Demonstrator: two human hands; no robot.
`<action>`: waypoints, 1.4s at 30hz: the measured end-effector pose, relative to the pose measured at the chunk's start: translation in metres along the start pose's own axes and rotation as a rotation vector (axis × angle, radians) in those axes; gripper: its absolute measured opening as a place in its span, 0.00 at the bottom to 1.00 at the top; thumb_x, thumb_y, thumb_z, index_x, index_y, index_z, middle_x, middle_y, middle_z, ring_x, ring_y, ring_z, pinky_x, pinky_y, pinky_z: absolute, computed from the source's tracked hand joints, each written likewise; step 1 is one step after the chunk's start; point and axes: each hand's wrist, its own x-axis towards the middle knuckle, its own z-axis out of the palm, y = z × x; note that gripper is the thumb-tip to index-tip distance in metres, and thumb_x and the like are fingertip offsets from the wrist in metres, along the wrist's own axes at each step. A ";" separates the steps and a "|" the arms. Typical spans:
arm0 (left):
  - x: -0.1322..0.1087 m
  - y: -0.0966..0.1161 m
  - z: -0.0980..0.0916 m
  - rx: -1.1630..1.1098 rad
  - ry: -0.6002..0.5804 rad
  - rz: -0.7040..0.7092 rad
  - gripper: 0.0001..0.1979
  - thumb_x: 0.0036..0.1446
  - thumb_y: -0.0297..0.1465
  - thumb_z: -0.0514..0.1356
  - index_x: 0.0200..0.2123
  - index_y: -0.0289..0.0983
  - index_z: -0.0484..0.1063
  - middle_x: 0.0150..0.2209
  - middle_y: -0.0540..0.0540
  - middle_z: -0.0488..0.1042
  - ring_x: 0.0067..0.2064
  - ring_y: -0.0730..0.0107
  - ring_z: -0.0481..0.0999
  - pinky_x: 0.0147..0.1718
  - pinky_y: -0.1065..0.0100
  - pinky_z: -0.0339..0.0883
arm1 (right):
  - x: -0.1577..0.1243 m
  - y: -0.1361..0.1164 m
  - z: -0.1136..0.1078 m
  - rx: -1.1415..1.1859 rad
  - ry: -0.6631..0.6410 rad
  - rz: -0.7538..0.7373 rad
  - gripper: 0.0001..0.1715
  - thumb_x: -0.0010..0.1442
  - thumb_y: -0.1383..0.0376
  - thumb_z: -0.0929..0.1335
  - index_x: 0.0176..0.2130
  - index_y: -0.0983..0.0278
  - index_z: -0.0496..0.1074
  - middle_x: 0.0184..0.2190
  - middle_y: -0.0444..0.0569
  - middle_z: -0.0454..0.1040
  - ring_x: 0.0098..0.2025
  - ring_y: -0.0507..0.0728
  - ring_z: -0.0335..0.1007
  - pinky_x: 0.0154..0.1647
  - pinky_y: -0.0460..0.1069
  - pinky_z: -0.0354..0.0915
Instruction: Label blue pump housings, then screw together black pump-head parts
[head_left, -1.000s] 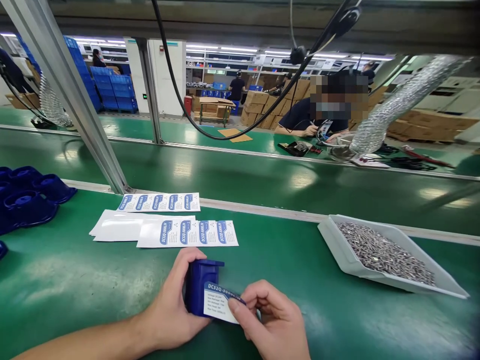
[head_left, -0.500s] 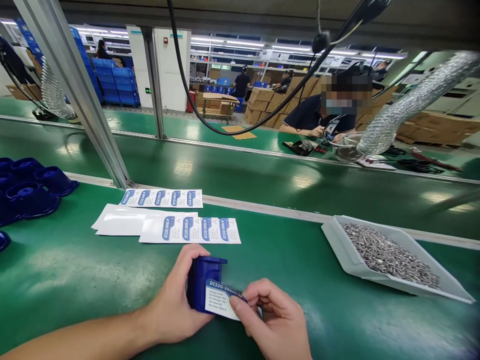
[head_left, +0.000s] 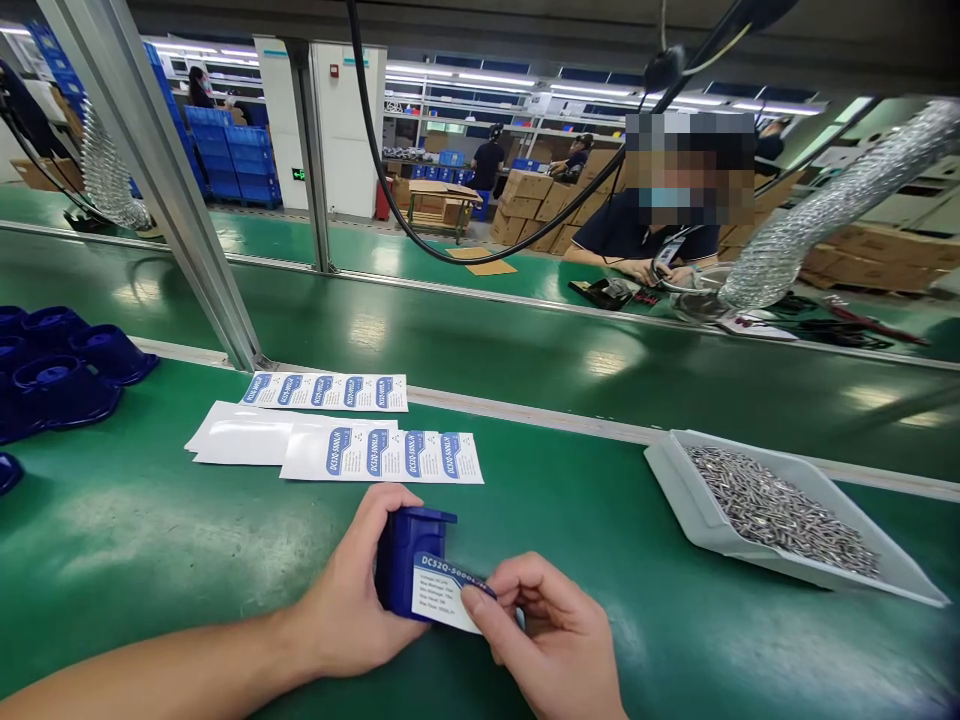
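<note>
My left hand (head_left: 356, 595) is wrapped round a dark blue plastic housing (head_left: 397, 560), held above the green bench. Between the thumb and forefinger of my right hand (head_left: 551, 630) is the right end of a white-and-blue sticker label (head_left: 441, 592) printed "DC52Q-5000L/H". The label's left part lies against the housing's face; its right end stands off toward my fingers. Beyond my hands lie sheets of the same labels (head_left: 382, 455), another label strip (head_left: 326, 391) and blank white backing sheets (head_left: 247, 440).
Several dark blue plastic parts (head_left: 60, 385) sit at the left. On the right is a pale tray (head_left: 679, 500) heaped with small metal screws (head_left: 780, 510). A metal post (head_left: 161, 190) rises at the bench's back edge, and a black cable (head_left: 367, 130) hangs ahead. A co-worker (head_left: 622, 235) sits opposite.
My hands keep nearly the same pose, with the label still pinched against the housing. The view has shifted slightly. Across the bench, the co-worker's head and hands have moved a little.
</note>
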 end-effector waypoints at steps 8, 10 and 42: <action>-0.001 -0.001 -0.001 0.011 0.004 0.000 0.35 0.53 0.24 0.72 0.60 0.46 0.62 0.57 0.42 0.67 0.53 0.56 0.75 0.52 0.59 0.72 | 0.000 -0.001 0.000 0.006 -0.008 0.014 0.24 0.60 0.45 0.78 0.27 0.60 0.76 0.19 0.43 0.70 0.17 0.51 0.61 0.17 0.46 0.61; 0.000 -0.001 0.000 0.008 0.003 0.000 0.35 0.53 0.24 0.73 0.60 0.46 0.62 0.57 0.42 0.67 0.53 0.56 0.75 0.52 0.59 0.72 | 0.000 -0.001 0.000 0.000 -0.012 0.013 0.25 0.60 0.45 0.78 0.27 0.60 0.76 0.19 0.43 0.70 0.17 0.51 0.62 0.17 0.46 0.61; 0.001 0.002 -0.002 -0.002 -0.004 -0.022 0.35 0.53 0.25 0.72 0.60 0.48 0.62 0.56 0.44 0.67 0.53 0.56 0.74 0.53 0.58 0.70 | -0.001 0.005 -0.001 0.009 0.003 -0.059 0.17 0.62 0.55 0.78 0.28 0.60 0.75 0.20 0.42 0.70 0.18 0.51 0.62 0.18 0.46 0.59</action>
